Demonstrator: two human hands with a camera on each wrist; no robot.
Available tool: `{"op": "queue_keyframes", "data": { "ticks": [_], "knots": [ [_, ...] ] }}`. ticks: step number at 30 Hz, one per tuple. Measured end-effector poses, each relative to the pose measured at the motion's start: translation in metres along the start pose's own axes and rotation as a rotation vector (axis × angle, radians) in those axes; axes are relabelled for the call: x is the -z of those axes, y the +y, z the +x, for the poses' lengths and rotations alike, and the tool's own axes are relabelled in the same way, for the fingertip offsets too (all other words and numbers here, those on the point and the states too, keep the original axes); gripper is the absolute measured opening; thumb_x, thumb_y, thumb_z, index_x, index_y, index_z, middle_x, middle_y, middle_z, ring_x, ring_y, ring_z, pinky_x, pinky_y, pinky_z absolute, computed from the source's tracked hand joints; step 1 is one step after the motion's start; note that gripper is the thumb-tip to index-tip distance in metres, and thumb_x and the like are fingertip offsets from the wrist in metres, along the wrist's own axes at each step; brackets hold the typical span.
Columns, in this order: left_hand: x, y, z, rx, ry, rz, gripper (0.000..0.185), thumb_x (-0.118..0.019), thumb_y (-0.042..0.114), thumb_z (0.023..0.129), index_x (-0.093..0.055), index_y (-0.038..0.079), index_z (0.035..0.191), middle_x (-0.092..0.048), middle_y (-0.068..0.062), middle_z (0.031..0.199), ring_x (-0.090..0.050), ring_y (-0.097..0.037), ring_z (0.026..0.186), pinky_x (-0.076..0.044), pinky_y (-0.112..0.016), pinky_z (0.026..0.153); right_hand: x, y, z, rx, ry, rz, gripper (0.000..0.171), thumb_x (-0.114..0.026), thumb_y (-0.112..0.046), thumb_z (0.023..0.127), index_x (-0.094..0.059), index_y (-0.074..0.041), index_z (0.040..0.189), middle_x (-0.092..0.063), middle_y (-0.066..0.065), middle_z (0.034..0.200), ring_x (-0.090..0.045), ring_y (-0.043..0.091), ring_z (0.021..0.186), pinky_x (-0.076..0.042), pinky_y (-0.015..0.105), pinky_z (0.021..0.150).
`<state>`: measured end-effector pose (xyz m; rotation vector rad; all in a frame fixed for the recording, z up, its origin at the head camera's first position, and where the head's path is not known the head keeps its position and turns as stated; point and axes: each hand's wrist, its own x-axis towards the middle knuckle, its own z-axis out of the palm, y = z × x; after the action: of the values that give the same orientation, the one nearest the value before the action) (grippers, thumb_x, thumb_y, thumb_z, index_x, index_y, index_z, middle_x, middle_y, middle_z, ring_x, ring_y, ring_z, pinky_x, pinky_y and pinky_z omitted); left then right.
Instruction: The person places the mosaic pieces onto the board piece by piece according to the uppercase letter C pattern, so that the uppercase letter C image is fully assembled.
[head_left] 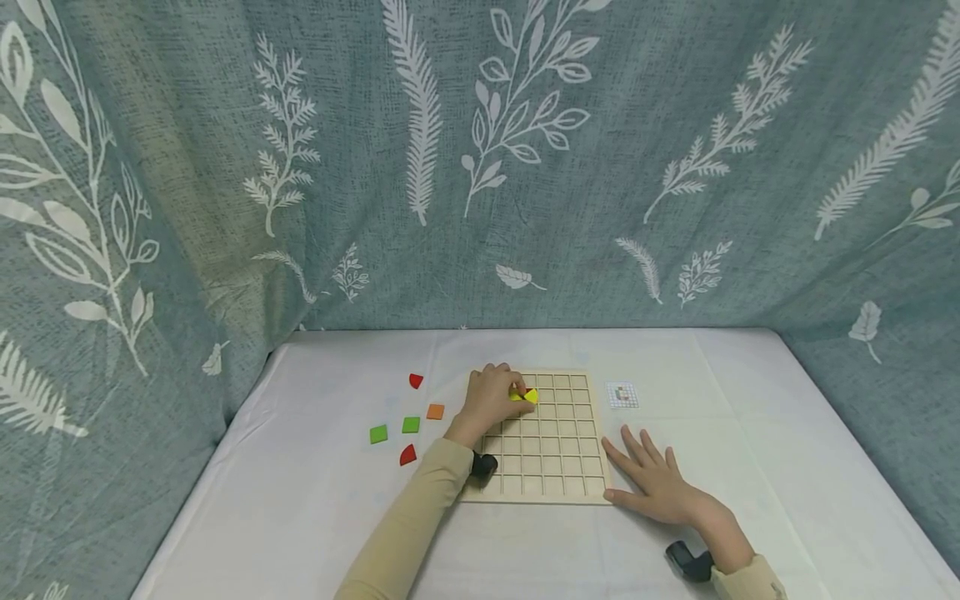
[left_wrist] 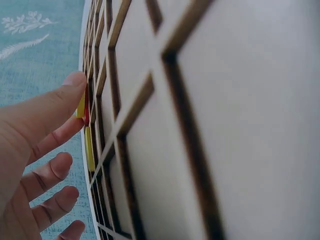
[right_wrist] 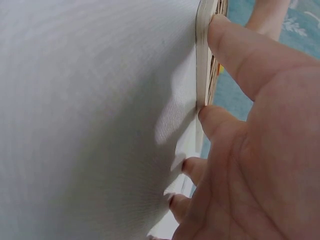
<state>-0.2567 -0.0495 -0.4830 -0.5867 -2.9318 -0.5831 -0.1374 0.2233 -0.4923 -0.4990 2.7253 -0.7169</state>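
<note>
Nearest the camera, the right hand lay flat on the white table, fingers straight and spread apart, holding nothing. Its thumb and forefinger touched the near right edge of the wooden grid board, as the right wrist view showed.

Farther off, the left hand rested over the far left part of the board, its fingers curled down onto a yellow piece that sat in a cell of the far rows. From the left wrist view the thumb pressed against the yellow piece, with a sliver of red just behind it; the other fingers hung loosely curled and apart.

Left of the board, on the cloth, lay loose pieces: a red piece farthest, an orange square, two green squares, and another red piece nearest. A small pattern card lay just right of the board's far corner.
</note>
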Motion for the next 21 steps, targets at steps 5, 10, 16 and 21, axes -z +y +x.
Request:
{"op": "queue_keyframes", "data": {
  "ticks": [5, 10, 16, 21],
  "knots": [
    [0.000, 0.001, 0.000, -0.005, -0.008, -0.005, 0.025, -0.075, 0.046, 0.071, -0.065, 0.024, 0.078, -0.049, 0.006, 0.074, -0.041, -0.014, 0.070, -0.033, -0.036, 0.072, 0.000, -0.001, 0.000, 0.001, -0.005, 0.007, 0.075, -0.054, -0.051, 0.086, -0.029, -0.014, 0.146, -0.006, 0.022, 0.153, 0.005, 0.048, 0.137, 0.010, 0.069, 0.099],
    [0.004, -0.004, 0.003, -0.052, -0.059, -0.051, 0.026, -0.074, 0.040, 0.076, -0.068, 0.024, 0.096, -0.051, 0.004, 0.080, -0.039, -0.014, 0.072, -0.030, -0.035, 0.072, 0.000, -0.002, 0.000, -0.003, -0.005, 0.002, 0.075, -0.054, -0.052, 0.086, -0.029, -0.014, 0.146, -0.006, 0.022, 0.153, 0.005, 0.048, 0.137, 0.010, 0.069, 0.099],
    [0.010, -0.006, 0.006, -0.102, -0.142, -0.079, 0.033, -0.070, 0.034, 0.081, -0.067, 0.023, 0.112, -0.051, 0.001, 0.086, -0.039, -0.016, 0.075, -0.029, -0.037, 0.073, 0.001, -0.001, -0.001, -0.001, -0.001, 0.003, 0.075, -0.054, -0.051, 0.087, -0.029, -0.014, 0.146, -0.006, 0.022, 0.153, 0.005, 0.048, 0.137, 0.011, 0.069, 0.098],
    [0.012, -0.007, 0.008, -0.116, -0.183, -0.109, 0.033, -0.069, 0.031, 0.083, -0.066, 0.023, 0.115, -0.052, 0.000, 0.089, -0.038, -0.016, 0.077, -0.028, -0.038, 0.074, 0.001, -0.001, -0.002, 0.006, 0.006, 0.006, 0.074, -0.054, -0.050, 0.087, -0.029, -0.013, 0.146, -0.007, 0.023, 0.153, 0.005, 0.049, 0.137, 0.010, 0.070, 0.098]
  ]
}}
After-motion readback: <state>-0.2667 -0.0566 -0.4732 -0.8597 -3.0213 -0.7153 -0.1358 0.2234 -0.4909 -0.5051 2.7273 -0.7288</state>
